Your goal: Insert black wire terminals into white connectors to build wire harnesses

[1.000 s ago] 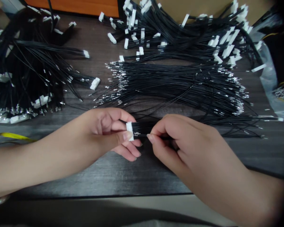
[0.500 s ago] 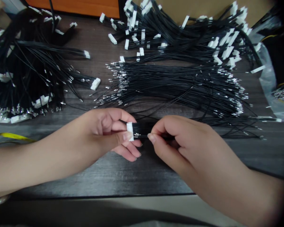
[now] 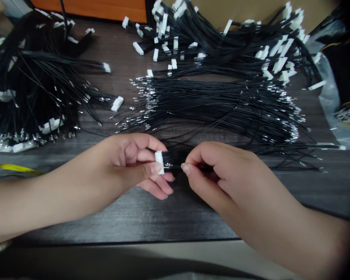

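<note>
**Left hand [image 3: 125, 163] pinches white connector housing [image 3: 159, 162], right hand [image 3: 221, 175] pinches crimped black wire [image 3: 175, 166]**

Left fingers [image 3: 155, 168] narrow, thumb and forefinger on the housing faces, other fingers curled under. Right fingers [image 3: 186, 168] narrow too, thumb and forefinger closed on a thin wire, metal tip showing just beside the housing; exact contact hidden at this size. Housing sits in the gap between the hands, held above the worktop, short black wire bundle [image 3: 175, 157] running right from it behind the right hand. Grip looks sound: hands close together, both pinches near the fingertips, housing held steady, wire held short so the tip has little room to flex. Loose stray wires [image 3: 291, 161] trail right along the worktop.

Worktop [image 3: 134, 217] is dark wood-grain. Beyond the hands, a long bundle of crimped black wires [image 3: 215, 105]; behind it, a heap of wires with white connectors [image 3: 221, 50]; at left, another black wire heap [image 3: 37, 89]. Clear plastic bag [image 3: 329, 101] at right, yellow strip [image 3: 14, 168] at left edge, orange panel [image 3: 87, 6] and cardboard [image 3: 244, 11] at the far side.
</note>
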`<move>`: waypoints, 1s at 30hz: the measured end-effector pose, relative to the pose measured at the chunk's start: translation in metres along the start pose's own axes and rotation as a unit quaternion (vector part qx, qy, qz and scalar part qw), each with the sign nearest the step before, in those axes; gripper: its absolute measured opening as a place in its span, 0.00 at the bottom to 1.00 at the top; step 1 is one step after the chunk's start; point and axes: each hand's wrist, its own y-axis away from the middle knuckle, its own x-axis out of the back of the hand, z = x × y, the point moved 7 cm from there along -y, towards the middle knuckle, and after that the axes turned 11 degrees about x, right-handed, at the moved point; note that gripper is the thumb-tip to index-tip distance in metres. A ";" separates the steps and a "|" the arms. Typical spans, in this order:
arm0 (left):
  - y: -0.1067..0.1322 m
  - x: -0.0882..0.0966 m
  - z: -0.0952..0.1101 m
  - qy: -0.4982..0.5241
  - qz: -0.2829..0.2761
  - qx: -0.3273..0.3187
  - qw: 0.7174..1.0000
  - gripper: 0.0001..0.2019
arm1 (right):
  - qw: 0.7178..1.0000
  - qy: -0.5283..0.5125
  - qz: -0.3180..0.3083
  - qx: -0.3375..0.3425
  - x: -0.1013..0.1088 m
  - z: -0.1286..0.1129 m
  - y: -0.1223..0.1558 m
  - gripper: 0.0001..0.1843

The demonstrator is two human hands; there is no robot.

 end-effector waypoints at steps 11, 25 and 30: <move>-0.001 -0.001 0.003 -0.023 0.006 -0.011 1.000 0.06 | 0.999 -0.028 -0.031 0.010 -0.004 0.000 -0.001 0.09; 0.000 -0.002 0.004 -0.029 0.012 -0.021 0.999 0.06 | 0.999 -0.013 -0.044 0.000 -0.006 0.001 -0.003 0.12; -0.001 -0.001 0.003 -0.033 0.009 -0.010 0.999 0.06 | 0.999 -0.023 -0.045 0.016 -0.006 0.001 -0.003 0.11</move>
